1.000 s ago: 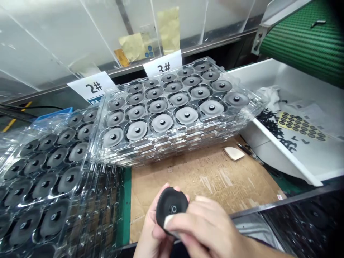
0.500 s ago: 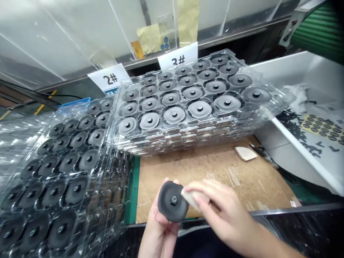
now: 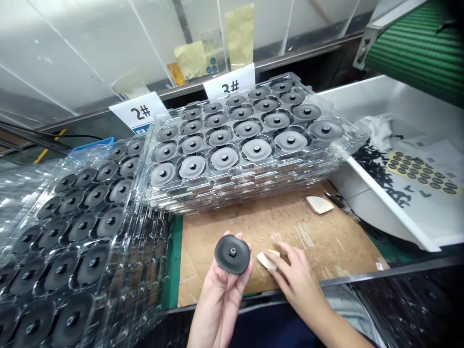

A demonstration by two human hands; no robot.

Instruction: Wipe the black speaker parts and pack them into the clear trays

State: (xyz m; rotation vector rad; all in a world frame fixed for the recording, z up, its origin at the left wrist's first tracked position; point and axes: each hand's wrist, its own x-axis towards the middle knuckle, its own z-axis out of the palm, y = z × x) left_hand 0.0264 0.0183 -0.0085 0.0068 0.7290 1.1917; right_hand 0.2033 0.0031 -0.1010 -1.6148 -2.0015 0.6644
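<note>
Pale pad (image 3: 266, 261) and right hand (image 3: 300, 278) have moved farther from the black disc (image 3: 232, 264), over the cardboard sheet (image 3: 199, 237); those fingers touch the pad, grip unclear. Left hand (image 3: 223, 295) fingers grasp the disc from beneath, over the sheet's near left part.

Below the cardboard (image 3: 340, 251), navy clothing (image 3: 275, 326) covers the body. The left hand (image 3: 227, 285) and right hand (image 3: 299, 275) are bare and slim-fingered; both forearms (image 3: 331, 321) are bare where visible. Below the cardboard's right part shows grey cloth (image 3: 342, 305), perhaps worn.
</note>
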